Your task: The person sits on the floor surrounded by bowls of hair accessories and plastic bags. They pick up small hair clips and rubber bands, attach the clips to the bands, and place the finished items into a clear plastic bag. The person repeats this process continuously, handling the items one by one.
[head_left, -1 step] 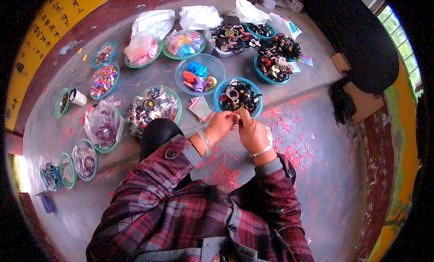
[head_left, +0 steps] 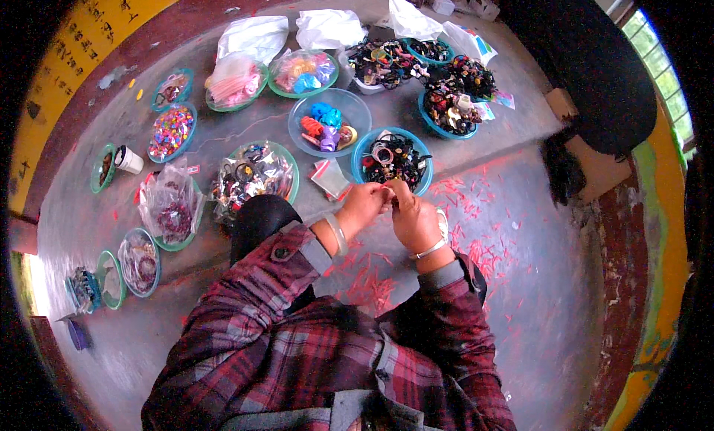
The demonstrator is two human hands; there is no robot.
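— Where is the small piece, and how does it sit to each grip?

— It is a tiny item [head_left: 392,198], pinched between the fingertips of both hands, just above the near rim of the blue bowl of dark hair ties [head_left: 393,160]. It is too small to tell its kind. The left hand [head_left: 364,206] has its grip closed on it from the left; the right hand [head_left: 413,217] has its grip closed on it from the right. The two sets of fingertips touch each other around it.

— And how are the hands and arms posed?

— Both forearms come up from the lower edge in plaid sleeves [head_left: 282,282] and meet in the middle. The left wrist carries a pale bangle [head_left: 338,234], the right wrist a thin silver bracelet [head_left: 431,246]. The backs of both hands face up, fingers curled inward.

— What lies around them?

— All of it rests on a grey floor [head_left: 520,282] strewn with red scraps [head_left: 372,282]. Just beyond the hands is a clear bowl of blue and orange clips [head_left: 327,126]; to the left, a green-rimmed bowl of small bagged pieces [head_left: 253,174]. Farther left stand a bowl of bright beads [head_left: 171,132] and a white cup [head_left: 128,160]. A dark knee [head_left: 256,219] shows beside the left forearm.
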